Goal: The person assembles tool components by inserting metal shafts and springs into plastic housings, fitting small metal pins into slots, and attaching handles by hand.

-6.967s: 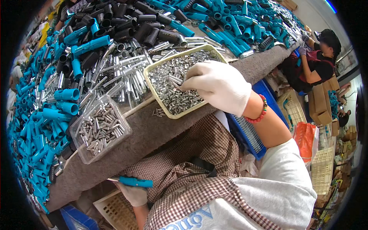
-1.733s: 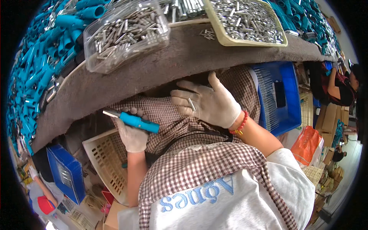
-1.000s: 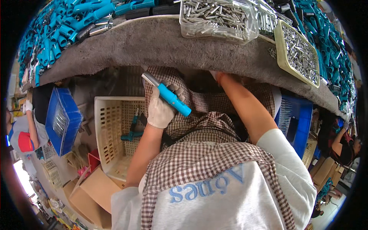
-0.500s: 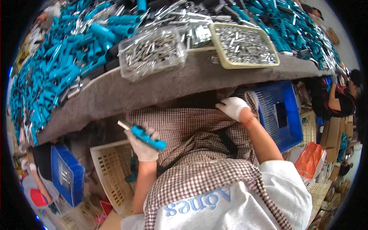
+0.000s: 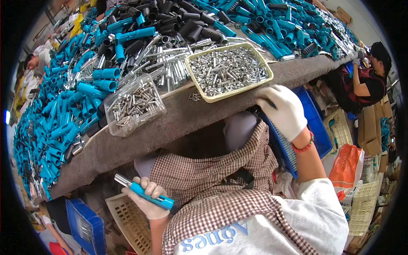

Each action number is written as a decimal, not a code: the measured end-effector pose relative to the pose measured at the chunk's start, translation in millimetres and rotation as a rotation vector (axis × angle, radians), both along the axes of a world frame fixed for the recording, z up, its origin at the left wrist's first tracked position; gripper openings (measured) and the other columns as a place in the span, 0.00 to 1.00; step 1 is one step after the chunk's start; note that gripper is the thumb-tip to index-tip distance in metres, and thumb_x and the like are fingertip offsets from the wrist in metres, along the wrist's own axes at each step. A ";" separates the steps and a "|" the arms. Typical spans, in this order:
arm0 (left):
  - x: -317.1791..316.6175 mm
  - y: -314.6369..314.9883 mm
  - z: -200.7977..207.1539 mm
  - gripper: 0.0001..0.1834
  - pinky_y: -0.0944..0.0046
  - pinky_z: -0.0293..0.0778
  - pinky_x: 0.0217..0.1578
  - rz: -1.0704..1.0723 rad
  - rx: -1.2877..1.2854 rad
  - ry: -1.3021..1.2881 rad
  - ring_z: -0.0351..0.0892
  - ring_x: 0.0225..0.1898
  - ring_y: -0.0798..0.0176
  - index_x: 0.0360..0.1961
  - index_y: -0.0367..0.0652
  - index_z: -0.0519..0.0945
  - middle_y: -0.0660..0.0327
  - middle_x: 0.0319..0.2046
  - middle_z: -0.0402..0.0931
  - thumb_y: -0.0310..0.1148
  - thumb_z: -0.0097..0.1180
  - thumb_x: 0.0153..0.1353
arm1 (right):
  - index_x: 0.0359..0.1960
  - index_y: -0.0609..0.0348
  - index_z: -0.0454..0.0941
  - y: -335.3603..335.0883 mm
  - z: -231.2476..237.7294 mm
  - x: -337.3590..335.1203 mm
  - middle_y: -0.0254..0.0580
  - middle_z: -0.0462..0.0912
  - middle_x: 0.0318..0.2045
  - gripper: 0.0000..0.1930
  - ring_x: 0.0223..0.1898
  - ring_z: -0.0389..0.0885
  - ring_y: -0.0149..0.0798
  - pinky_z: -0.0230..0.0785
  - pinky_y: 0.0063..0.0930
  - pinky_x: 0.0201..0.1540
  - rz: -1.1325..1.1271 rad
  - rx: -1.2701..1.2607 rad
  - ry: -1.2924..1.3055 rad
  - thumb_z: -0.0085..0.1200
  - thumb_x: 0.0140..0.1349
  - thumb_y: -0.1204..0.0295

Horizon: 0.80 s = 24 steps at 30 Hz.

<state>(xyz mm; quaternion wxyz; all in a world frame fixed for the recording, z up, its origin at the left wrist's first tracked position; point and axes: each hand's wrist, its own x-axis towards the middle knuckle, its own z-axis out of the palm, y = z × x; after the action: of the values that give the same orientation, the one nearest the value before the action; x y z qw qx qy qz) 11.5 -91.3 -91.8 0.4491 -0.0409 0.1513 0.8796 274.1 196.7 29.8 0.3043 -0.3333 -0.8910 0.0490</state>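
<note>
My left hand (image 5: 148, 207), in a thin pale glove, is closed around a teal plastic handle (image 5: 164, 202) with a shiny metal tube sticking out of its upper left end. It holds the piece tilted, beside my checked apron (image 5: 187, 174). My right hand (image 5: 285, 111), in a white glove, hovers at the table's front edge near the cream tray (image 5: 207, 98) of small metal pins. Its fingers are bent and a gap shows between thumb and forefinger; nothing is visible in it. Below that hand stands a blue crate (image 5: 321, 138) with thin metal rods.
Teal tubes (image 5: 63, 110) and black ones (image 5: 187, 27) lie heaped on the grey-covered table (image 5: 178, 121). A clear box (image 5: 121, 131) of metal pins sits at its edge. Another blue crate (image 5: 87, 225) and a cream basket (image 5: 127, 221) stand lower left. A co-worker (image 5: 365, 80) sits far right.
My right hand has risen from my apron to the table edge. My left hand has moved down and left with the teal handle. The view has turned, shifting the trays left and down.
</note>
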 end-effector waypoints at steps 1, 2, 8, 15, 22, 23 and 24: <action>-0.1 4.0 11.5 0.29 0.73 0.68 0.20 0.004 0.010 0.035 0.67 0.23 0.76 0.44 0.44 0.74 0.68 0.27 0.63 0.62 0.44 0.64 | 0.33 0.54 0.81 5.1 2.3 -11.6 0.42 0.79 0.29 0.05 0.36 0.78 0.48 0.70 0.37 0.39 0.046 0.025 0.028 0.58 0.55 0.71; 1.5 10.5 24.6 0.29 0.73 0.68 0.20 0.006 0.013 0.041 0.67 0.23 0.76 0.44 0.44 0.74 0.68 0.27 0.63 0.62 0.44 0.64 | 0.33 0.54 0.81 8.5 9.1 -22.0 0.42 0.79 0.29 0.05 0.36 0.78 0.47 0.70 0.37 0.40 0.064 0.038 0.039 0.57 0.55 0.71; 5.0 46.6 78.5 0.23 0.67 0.71 0.32 -0.026 0.001 0.120 0.69 0.30 0.73 0.46 0.45 0.72 0.68 0.29 0.63 0.55 0.45 0.68 | 0.33 0.53 0.82 38.6 17.8 -68.9 0.40 0.79 0.29 0.06 0.36 0.77 0.47 0.69 0.39 0.42 0.180 0.171 0.060 0.55 0.55 0.70; 6.0 85.9 108.9 0.20 0.70 0.65 0.33 -0.118 -0.072 0.124 0.65 0.29 0.74 0.48 0.47 0.71 0.69 0.28 0.60 0.52 0.44 0.69 | 0.34 0.54 0.83 71.3 15.6 -117.1 0.44 0.82 0.30 0.09 0.37 0.80 0.48 0.71 0.41 0.43 0.304 0.202 -0.076 0.52 0.56 0.70; 6.8 128.6 135.3 0.20 0.68 0.67 0.31 -0.216 -0.050 0.130 0.65 0.27 0.73 0.43 0.45 0.75 0.69 0.27 0.62 0.52 0.48 0.68 | 0.34 0.59 0.83 77.9 36.4 -134.8 0.54 0.83 0.33 0.12 0.39 0.82 0.54 0.73 0.44 0.46 0.192 0.063 -0.392 0.50 0.53 0.68; 7.1 130.2 135.9 0.20 0.67 0.69 0.31 -0.212 -0.029 0.116 0.67 0.28 0.72 0.42 0.45 0.74 0.68 0.28 0.65 0.52 0.48 0.67 | 0.34 0.60 0.82 75.5 37.1 -134.9 0.54 0.83 0.33 0.12 0.39 0.82 0.54 0.73 0.44 0.46 0.182 0.063 -0.382 0.50 0.53 0.68; 6.6 130.7 138.3 0.21 0.66 0.70 0.31 -0.189 -0.054 0.110 0.68 0.28 0.72 0.42 0.45 0.74 0.68 0.29 0.66 0.53 0.48 0.67 | 0.34 0.61 0.82 72.2 38.7 -136.4 0.56 0.82 0.33 0.12 0.39 0.81 0.55 0.73 0.44 0.45 0.165 0.064 -0.421 0.51 0.53 0.69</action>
<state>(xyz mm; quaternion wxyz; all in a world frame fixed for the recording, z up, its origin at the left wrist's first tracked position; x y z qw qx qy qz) 18.1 39.4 46.5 0.5199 0.0101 0.2027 0.8298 137.7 268.8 68.6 0.1168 -0.2524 -0.9602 -0.0254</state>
